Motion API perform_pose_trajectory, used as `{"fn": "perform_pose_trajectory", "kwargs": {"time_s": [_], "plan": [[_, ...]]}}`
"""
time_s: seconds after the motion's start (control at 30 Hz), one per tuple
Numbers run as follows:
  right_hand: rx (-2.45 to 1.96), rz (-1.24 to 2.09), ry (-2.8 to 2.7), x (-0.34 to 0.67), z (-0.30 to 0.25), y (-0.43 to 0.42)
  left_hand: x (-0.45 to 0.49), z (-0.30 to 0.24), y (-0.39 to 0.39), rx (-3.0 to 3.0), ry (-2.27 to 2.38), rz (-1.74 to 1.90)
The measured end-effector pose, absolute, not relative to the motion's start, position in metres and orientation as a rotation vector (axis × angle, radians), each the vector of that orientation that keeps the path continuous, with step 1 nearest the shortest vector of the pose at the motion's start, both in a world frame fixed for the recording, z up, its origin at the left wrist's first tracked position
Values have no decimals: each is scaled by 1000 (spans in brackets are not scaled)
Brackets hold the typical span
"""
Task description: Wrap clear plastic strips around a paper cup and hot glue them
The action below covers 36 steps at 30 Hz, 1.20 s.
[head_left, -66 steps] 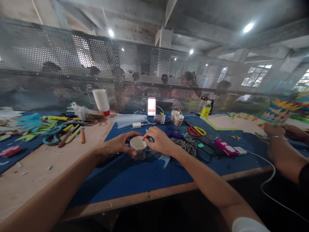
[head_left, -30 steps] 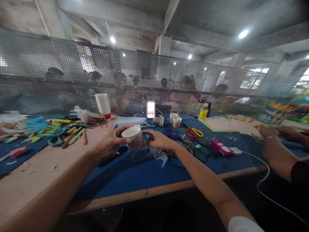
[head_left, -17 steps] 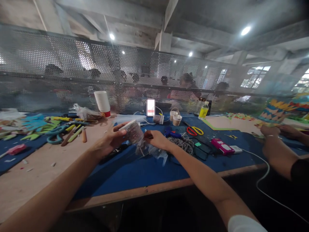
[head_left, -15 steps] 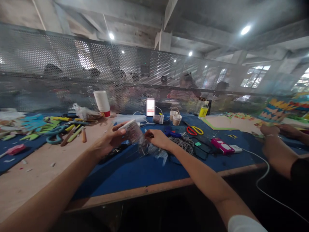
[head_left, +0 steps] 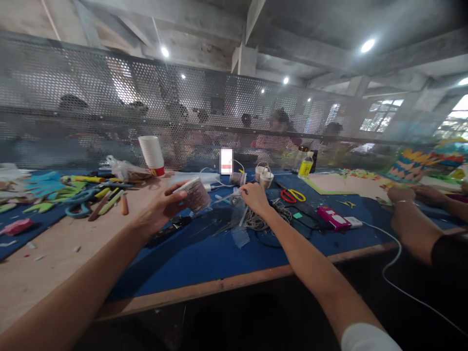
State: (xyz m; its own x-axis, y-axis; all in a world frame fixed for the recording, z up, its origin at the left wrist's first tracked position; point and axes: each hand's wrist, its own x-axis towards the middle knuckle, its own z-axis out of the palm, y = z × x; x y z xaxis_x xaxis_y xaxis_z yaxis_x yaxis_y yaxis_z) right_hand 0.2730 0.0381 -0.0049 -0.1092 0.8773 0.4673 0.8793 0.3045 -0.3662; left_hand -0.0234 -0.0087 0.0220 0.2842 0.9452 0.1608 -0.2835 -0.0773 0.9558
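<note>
My left hand (head_left: pixel 170 202) is closed around a spool (head_left: pixel 195 195) with a pale end and a brownish-pink wound side, held tilted above the blue table mat (head_left: pixel 175 278). To its right, my right hand (head_left: pixel 256 197) pinches crumpled clear plastic film (head_left: pixel 239 229), which hangs down towards the mat. A gap lies between the film and the spool. Behind my right hand is a similar spool (head_left: pixel 237 178). Below my right wrist lies a tangle of grey cord (head_left: pixel 258 220). A dark tool (head_left: pixel 171 228), partly hidden, lies under my left hand.
Paper cups (head_left: pixel 151 153) are stacked at the back left, near blue-handled scissors (head_left: pixel 78 204). Red and yellow scissors (head_left: pixel 292 196), a yellow-labelled bottle (head_left: pixel 306 165) and a magenta box (head_left: pixel 333 218) with a white cable are to the right. Another person's hand (head_left: pixel 402 195) works at far right.
My right hand has moved right and slightly up, drawing the clear film away from the spool. My left hand still holds the spool, turned a little.
</note>
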Motion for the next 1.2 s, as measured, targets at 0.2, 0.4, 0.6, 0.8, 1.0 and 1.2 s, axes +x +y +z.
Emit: {"fn": "perform_pose_trajectory", "kwargs": {"time_s": [0.2, 0.4, 0.6, 0.8, 1.0, 1.2], "plan": [[-1166, 342, -1922, 253, 3, 28, -22, 14, -2, 1203, 658, 1185], [-806, 1462, -1815, 217, -8, 8, -15, 8, -3, 1163, 583, 1197], [-783, 1403, -1977, 215, -5, 2, -10, 7, -5, 1061, 558, 1183], [-770, 1275, -1949, 240, 0, 15, -14, 8, -1, 970, 597, 1272], [-800, 1279, -1505, 253, -1, 36, -17, 8, 1, 941, 668, 1323], [-880, 1326, -1546, 250, 3, 27, -12, 7, 0, 967, 695, 1328]]}}
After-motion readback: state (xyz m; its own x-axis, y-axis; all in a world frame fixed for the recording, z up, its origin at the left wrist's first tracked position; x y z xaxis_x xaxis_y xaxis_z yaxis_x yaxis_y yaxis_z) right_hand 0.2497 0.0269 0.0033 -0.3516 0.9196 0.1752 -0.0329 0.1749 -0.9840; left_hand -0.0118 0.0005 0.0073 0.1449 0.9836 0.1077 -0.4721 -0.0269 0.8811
